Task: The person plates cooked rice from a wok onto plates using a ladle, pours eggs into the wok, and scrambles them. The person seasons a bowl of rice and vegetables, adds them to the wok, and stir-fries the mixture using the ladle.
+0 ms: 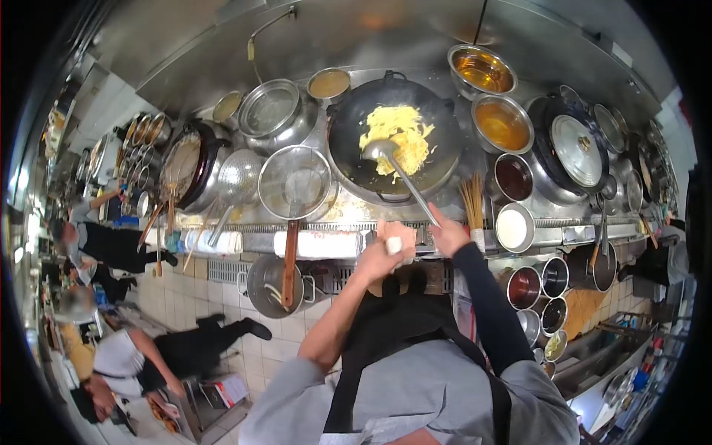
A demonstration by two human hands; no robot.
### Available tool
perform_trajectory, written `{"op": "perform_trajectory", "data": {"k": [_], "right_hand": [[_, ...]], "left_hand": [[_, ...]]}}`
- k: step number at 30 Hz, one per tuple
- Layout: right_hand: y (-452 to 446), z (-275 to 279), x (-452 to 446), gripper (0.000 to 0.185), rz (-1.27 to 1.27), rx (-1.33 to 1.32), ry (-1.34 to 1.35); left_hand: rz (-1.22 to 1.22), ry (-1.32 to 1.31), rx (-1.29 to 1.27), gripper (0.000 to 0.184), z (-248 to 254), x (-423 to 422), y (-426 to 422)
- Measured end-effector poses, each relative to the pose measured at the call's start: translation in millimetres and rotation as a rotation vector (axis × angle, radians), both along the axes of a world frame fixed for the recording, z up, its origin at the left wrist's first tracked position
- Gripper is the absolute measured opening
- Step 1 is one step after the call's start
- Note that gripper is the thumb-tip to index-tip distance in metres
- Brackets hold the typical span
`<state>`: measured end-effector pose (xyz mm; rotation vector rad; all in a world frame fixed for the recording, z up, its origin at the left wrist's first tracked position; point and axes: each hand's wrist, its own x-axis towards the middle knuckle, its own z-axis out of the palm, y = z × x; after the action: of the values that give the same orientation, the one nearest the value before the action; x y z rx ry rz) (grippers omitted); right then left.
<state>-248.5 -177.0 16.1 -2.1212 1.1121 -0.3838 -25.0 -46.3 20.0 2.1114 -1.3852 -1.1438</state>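
Observation:
A large black wok (348,130) sits at the centre, with yellow scrambled egg (404,126) in it. My right hand (447,233) is wrapped round the handle of a metal ladle (408,178), whose bowl rests against the egg's left side. Just below the wok's near rim, my left hand (382,259) is closed on a pinkish cloth (401,236). A small white patch shows on the cloth between the fingers. A round mesh strainer (294,182) with a wooden handle lies left of the wok.
Bowls of amber liquid (503,126) stand right of the wok, above containers of dark sauce (513,176) and white contents (515,227). A bamboo brush (472,200) stands nearby. Left are a lidded pot (271,110) and a perforated ladle (239,178). Other people (141,356) are at far left.

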Motion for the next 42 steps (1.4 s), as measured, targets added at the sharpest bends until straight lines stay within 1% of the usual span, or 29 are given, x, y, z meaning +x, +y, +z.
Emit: {"op": "perform_trajectory", "data": {"k": [1,4,6,7,8,10,11,12,14,16,17,18,19,22,23,25,27,28,29,31,32,33,34,35,37,39,40,41,42], "right_hand": [[-5,15,-14,0.062,0.017,-0.026,0.009],[-28,43,-33,0.059,-0.036,-0.066,0.124],[-46,39,17,0.063,-0.041,-0.037,0.257],[-43,41,47,0.062,-0.143,0.045,0.309],[-37,37,51,0.062,-0.133,0.067,0.253],[-17,25,59,0.061,-0.107,0.115,0.133],[-13,-4,35,0.061,-0.012,-0.050,-0.142],[-13,8,10,0.061,-0.026,0.080,-0.072],[-29,43,-2,0.061,-0.045,0.137,0.034],[-48,57,8,0.061,-0.061,0.033,0.109],[-54,28,26,0.061,-0.084,-0.025,0.094],[-50,14,52,0.062,-0.120,-0.005,0.109],[-46,9,69,0.062,-0.154,0.016,0.126],[-8,11,39,0.065,-0.049,0.060,-0.091],[-2,52,19,0.066,-0.045,0.191,0.080],[-11,83,-16,0.067,-0.026,0.132,0.229],[-35,73,-1,0.066,-0.142,0.048,0.246],[-47,40,14,0.066,-0.105,-0.032,0.179],[-52,14,39,0.068,-0.165,-0.053,0.141],[-28,13,76,0.068,-0.211,0.025,0.233],[-16,12,67,0.067,-0.147,-0.013,0.163],[2,13,51,0.065,-0.088,-0.047,0.090],[11,20,35,0.064,-0.031,-0.082,0.020],[10,47,16,0.062,-0.039,-0.014,0.120],[-8,89,7,0.064,-0.112,0.076,0.183],[-37,51,30,0.065,-0.113,-0.102,0.230],[-36,49,55,0.064,-0.160,-0.073,0.248],[-30,34,74,0.064,-0.206,-0.071,0.224],[-20,34,80,0.065,-0.216,0.044,0.201]], "left_hand": [[0.075,0.148,-0.098,0.056,-20,12,22],[0.417,0.984,0.025,0.046,-9,27,66],[0.481,1.096,0.060,0.041,-6,27,74],[0.510,1.153,0.077,0.039,-6,27,75],[0.592,1.191,0.095,0.035,-9,26,76],[0.631,1.331,0.138,0.034,5,32,79],[0.652,1.400,0.163,0.034,15,36,81],[0.630,1.423,0.163,0.033,24,44,86],[0.584,1.476,0.157,0.031,36,61,93],[0.552,1.415,0.095,0.029,21,62,96],[0.523,1.383,0.052,0.029,16,64,89],[0.590,1.315,0.040,0.028,17,57,83],[0.584,1.275,0.034,0.028,17,53,79],[0.612,1.176,-0.022,0.027,25,56,71],[0.649,1.162,-0.054,0.027,36,58,73],[0.670,1.141,-0.118,0.023,37,60,62],[0.660,1.113,-0.153,0.017,24,65,54],[0.664,1.068,-0.163,0.016,22,62,42],[0.701,1.092,-0.144,0.016,25,59,28],[0.778,1.143,-0.091,0.017,28,52,10],[0.739,1.258,-0.118,0.021,18,56,5],[0.729,1.329,-0.111,0.021,22,60,4],[0.718,1.402,-0.101,0.022,29,63,3],[0.707,1.481,-0.096,0.022,33,65,0],[0.735,1.442,-0.072,0.025,27,65,3],[0.757,1.436,-0.079,0.027,21,60,-10],[0.762,1.408,-0.088,0.031,9,57,-15],[0.768,1.480,-0.068,0.033,8,53,-19],[0.776,1.552,-0.050,0.035,8,52,-24]]}}
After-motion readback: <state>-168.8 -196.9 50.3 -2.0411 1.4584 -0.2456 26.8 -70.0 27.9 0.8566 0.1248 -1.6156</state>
